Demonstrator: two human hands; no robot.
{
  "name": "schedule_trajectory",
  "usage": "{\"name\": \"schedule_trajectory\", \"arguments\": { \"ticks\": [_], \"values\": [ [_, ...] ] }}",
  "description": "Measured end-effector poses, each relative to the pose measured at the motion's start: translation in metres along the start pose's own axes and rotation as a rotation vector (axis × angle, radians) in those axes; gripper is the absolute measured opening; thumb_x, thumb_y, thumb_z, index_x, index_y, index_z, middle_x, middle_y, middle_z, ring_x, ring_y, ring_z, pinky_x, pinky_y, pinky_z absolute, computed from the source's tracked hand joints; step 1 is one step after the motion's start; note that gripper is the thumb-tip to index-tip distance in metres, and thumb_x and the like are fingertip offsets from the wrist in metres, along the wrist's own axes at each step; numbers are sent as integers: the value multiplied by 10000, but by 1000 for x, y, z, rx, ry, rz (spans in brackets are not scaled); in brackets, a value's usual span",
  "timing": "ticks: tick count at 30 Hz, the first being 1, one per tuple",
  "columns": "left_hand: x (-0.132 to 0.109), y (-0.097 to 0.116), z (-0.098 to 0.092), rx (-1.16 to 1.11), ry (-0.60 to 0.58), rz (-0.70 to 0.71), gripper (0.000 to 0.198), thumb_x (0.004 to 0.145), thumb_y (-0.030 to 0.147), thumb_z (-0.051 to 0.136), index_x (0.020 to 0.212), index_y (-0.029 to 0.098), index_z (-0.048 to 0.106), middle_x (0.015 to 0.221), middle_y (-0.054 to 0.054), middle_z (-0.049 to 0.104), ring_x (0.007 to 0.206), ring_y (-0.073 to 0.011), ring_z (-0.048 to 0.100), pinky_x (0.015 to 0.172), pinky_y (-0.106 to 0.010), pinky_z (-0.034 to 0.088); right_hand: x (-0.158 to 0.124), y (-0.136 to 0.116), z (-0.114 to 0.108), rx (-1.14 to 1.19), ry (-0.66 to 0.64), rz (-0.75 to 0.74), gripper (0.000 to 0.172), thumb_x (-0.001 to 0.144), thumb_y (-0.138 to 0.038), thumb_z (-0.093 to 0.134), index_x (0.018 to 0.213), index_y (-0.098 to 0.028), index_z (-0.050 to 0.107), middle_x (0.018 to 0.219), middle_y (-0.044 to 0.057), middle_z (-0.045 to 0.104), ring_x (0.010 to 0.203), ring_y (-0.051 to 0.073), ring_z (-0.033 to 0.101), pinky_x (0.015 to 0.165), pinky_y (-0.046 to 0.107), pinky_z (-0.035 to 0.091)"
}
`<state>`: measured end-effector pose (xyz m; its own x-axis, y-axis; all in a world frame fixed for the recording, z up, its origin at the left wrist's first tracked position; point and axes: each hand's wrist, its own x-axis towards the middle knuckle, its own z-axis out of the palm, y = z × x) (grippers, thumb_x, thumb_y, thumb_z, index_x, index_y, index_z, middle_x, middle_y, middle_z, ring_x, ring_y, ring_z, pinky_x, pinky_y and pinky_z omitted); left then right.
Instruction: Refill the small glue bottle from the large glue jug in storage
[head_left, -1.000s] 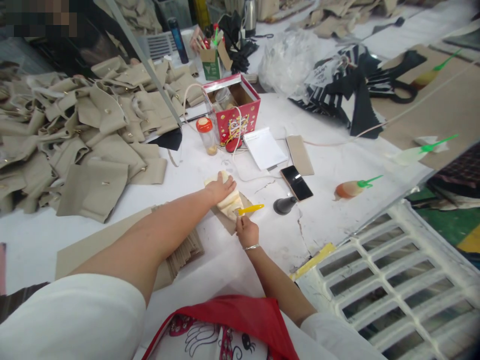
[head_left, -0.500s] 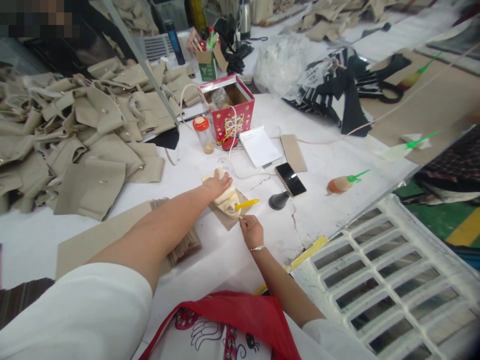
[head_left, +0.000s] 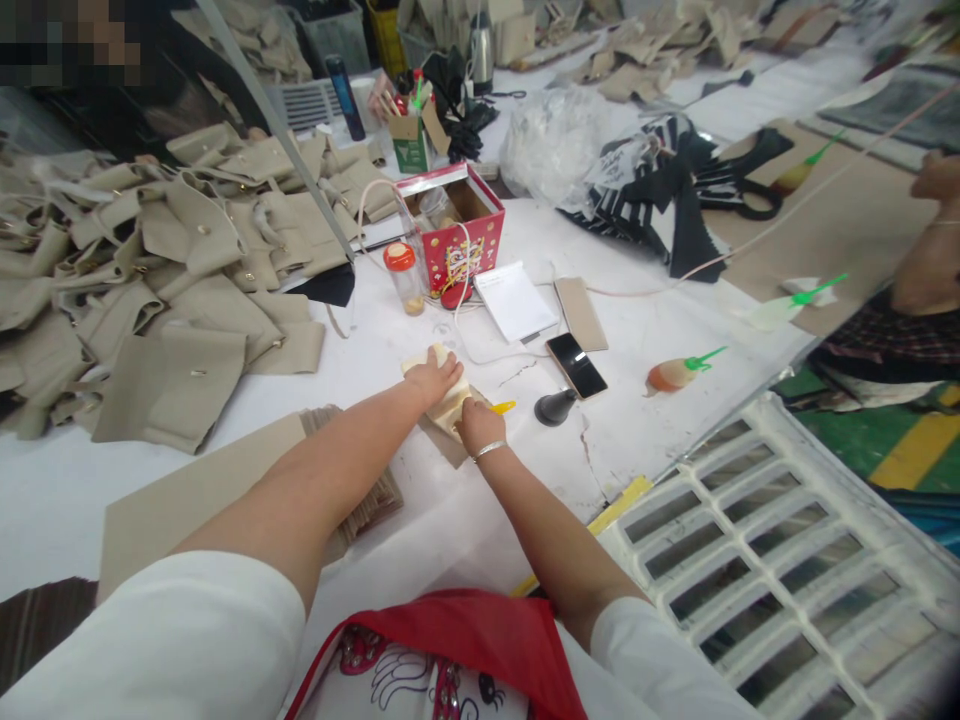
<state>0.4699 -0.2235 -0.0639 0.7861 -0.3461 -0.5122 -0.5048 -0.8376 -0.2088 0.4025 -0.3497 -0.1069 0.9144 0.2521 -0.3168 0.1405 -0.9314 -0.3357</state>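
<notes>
My left hand (head_left: 436, 378) lies with fingers spread over a pale cream, long bundle-like object (head_left: 452, 408), pressing on its far end. The object rests on a beige flat piece (head_left: 444, 447) on the white table. My right hand (head_left: 480, 425) is at its near end, fingers closed in a pinch; what they hold, if anything, is hidden. A yellow handle (head_left: 504, 408) sticks out to the right from behind my right hand; whether the fingers touch it I cannot tell. Left of it, partly under my left forearm, is a stack of beige pieces (head_left: 379, 495).
A black cone-shaped object (head_left: 555, 408), phone (head_left: 576, 365), notepad (head_left: 516, 303) and green-tipped bottle (head_left: 675, 375) lie to the right. Beyond are a red box (head_left: 480, 245) and orange-lidded jar (head_left: 405, 280). Beige bag pieces (head_left: 172, 370) pile up left. Another person's arm (head_left: 934, 245) shows right.
My right hand has moved up and left from beside the cream object to over its near end, covering part of the yellow handle. The left hand stays put. Another person's arm has appeared at right.
</notes>
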Motion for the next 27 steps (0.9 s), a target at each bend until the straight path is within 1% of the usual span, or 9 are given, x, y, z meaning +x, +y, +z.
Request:
{"name": "schedule_trajectory", "arguments": {
  "ticks": [3, 6, 10, 14, 19, 21, 23, 25, 27],
  "values": [
    [-1, 1, -3, -12, -18, -3, 646, 887, 26, 245, 1505, 213, 243, 1588, -101, 106, 1397, -494, 83, 849, -594, 522, 5, -1, -13, -116, -66, -75, 234, 914, -125, 382, 1041, -91, 575, 1014, 162, 642, 946, 262, 637, 763, 362, 491],
    [-2, 1, -4, -31, -31, -18, 666, 879, 9, 235, 1507, 231, 235, 1591, -89, 94, 1405, -483, 69, 838, -609, 523, 5, 4, -16, -154, -95, -126, 248, 901, -144, 386, 1008, -111, 606, 1000, 142, 652, 962, 271, 632, 759, 362, 488],
    [-1, 1, -3, -51, -12, -30, 679, 874, 4, 261, 1500, 268, 253, 1589, -94, 107, 1412, -467, 72, 831, -620, 522, -5, 18, -9, -133, -47, -67, 223, 898, -241, 418, 973, -160, 611, 945, 95, 658, 897, 250, 635, 676, 312, 452],
    [1, 0, -1, -44, -33, -27, 683, 872, 5, 277, 1504, 261, 238, 1593, -85, 86, 1411, -471, 61, 826, -616, 528, -28, 29, 4, -54, 2, -18, 210, 913, -307, 425, 922, -191, 600, 915, 41, 647, 845, 184, 613, 613, 264, 367],
    [1, 0, 0, -85, -5, -33, 672, 877, 1, 261, 1493, 269, 271, 1587, -97, 109, 1416, -461, 60, 829, -631, 518, -46, 33, 7, -36, 136, -76, 238, 932, -325, 421, 926, -187, 615, 1073, 50, 592, 892, 153, 568, 627, 261, 354],
    [1, 1, 0, -102, 6, -33, 667, 881, 5, 262, 1490, 277, 277, 1586, -96, 115, 1420, -453, 58, 838, -627, 515, -37, 32, -3, -17, 209, -127, 230, 920, -306, 434, 928, -178, 624, 1185, 62, 552, 959, 162, 546, 675, 256, 373],
    [0, 1, -1, -114, -9, -40, 657, 891, 18, 268, 1490, 286, 275, 1587, -90, 117, 1424, -445, 46, 850, -623, 510, -18, 29, -16, 27, 222, -191, 195, 890, -263, 461, 930, -165, 625, 1207, 76, 544, 1010, 186, 527, 743, 263, 385],
    [-1, 2, -3, -124, -32, -49, 639, 905, 37, 276, 1491, 288, 275, 1588, -86, 112, 1425, -444, 31, 871, -630, 494, 8, 27, -31, 159, 108, -186, 133, 843, -209, 504, 868, -145, 617, 1123, 102, 578, 1035, 217, 517, 814, 283, 384],
    [-2, 3, -6, -138, -49, -56, 628, 914, 49, 278, 1495, 285, 267, 1590, -84, 104, 1424, -445, 22, 891, -648, 472, 35, 28, -44, 339, -75, -104, 82, 800, -168, 543, 741, -134, 588, 955, 114, 612, 1004, 235, 532, 840, 299, 390]
  ]
}}
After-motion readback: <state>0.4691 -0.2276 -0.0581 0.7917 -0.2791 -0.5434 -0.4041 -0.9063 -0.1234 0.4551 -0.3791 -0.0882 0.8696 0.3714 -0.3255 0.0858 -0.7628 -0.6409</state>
